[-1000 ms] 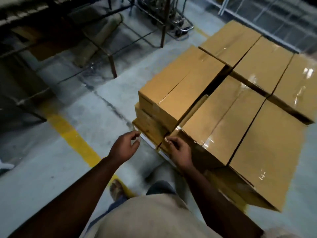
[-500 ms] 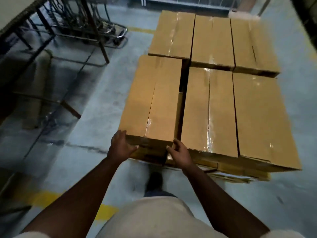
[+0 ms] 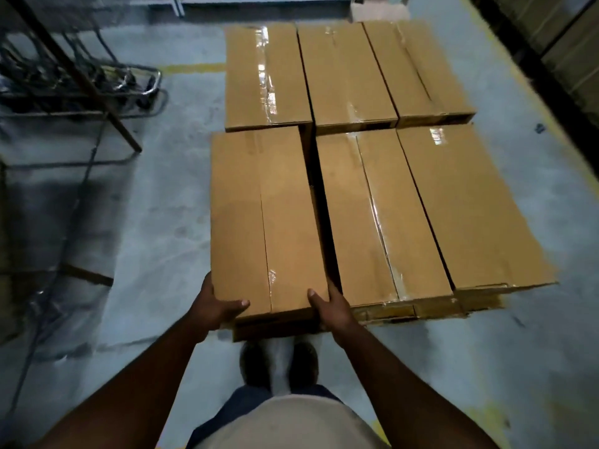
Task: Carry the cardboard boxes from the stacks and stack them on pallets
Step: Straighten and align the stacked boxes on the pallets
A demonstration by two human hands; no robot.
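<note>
A long taped cardboard box point(image 3: 262, 215) lies at the near left of a low stack of boxes point(image 3: 421, 209). My left hand point(image 3: 215, 306) grips its near left corner, thumb on top. My right hand point(image 3: 329, 306) grips the near right corner, thumb on the lid, fingers down in the gap beside the neighbouring box. The box's near end sticks out a little past the boxes beneath it. Three more boxes point(image 3: 343, 72) lie in a row at the far end. The pallet under the stack is hidden.
A metal frame with slanted legs point(image 3: 97, 92) and a wheeled cart point(image 3: 136, 85) stand to the left on the grey floor. Yellow floor lines point(image 3: 194, 68) run behind the stack and along the right. Taller cardboard stacks point(image 3: 570, 43) rise at the far right. My feet point(image 3: 278, 364) are just below the box.
I turned to face the stack square on and stepped closer. Both hands went from the box's end face to gripping its near corners, and the box has shifted slightly toward me.
</note>
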